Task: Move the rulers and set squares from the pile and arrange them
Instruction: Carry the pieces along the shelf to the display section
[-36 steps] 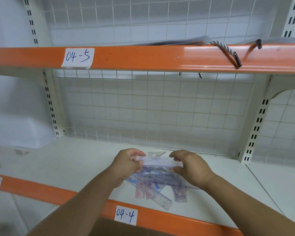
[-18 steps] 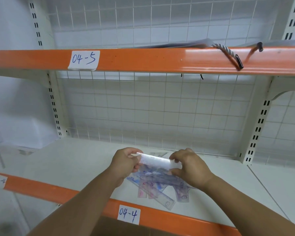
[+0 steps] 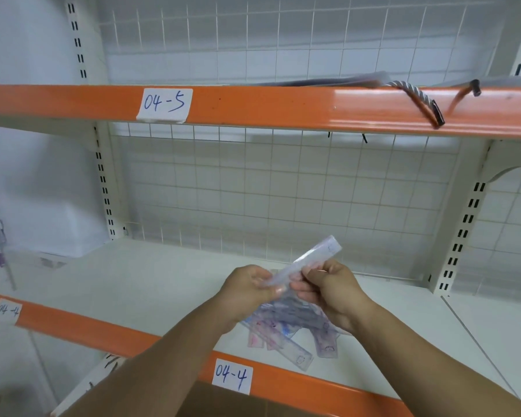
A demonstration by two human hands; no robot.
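Seemingly, left hand [image 3: 247,291] and right hand [image 3: 335,293] pinch one tilted ruler [image 3: 309,260] above pile [image 3: 286,330].

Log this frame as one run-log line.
phase: pick from pile | left hand: pinches clear ruler, lower end | right hand: grips its middle | pile: on shelf, under hands

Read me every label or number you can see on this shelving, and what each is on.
"04-5": top label, on the upper orange rail.
"04-4": middle label, on the lower orange rail.
Left label, lower rail's end: tilted, starts "04-", rest unclear.
Print on the held ruler and the pile: too blurred.
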